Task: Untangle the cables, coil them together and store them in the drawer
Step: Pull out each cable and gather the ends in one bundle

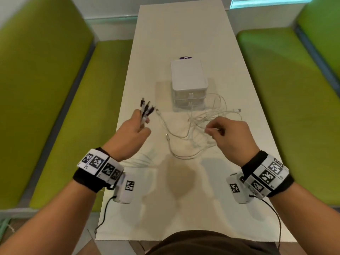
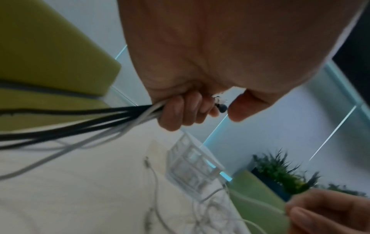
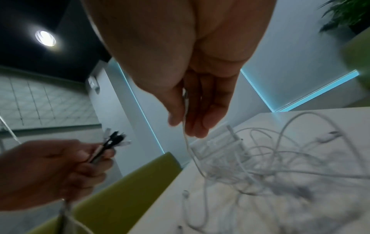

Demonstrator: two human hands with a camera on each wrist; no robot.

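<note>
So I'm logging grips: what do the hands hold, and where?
Left hand grips the black and white cable bundle just below its plugs; right hand pinches one thin white cable near its end.

Smooth white cables (image 1: 204, 116), translucent plastic drawer (image 1: 189, 97), matt table (image 1: 180, 34).

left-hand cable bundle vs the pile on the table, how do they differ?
The bundle is lifted in the left hand, ends gathered; the pile lies loose and tangled on the table. The bundle mixes black and white cables; the pile is all white. Both are thin cables with connectors.
</note>
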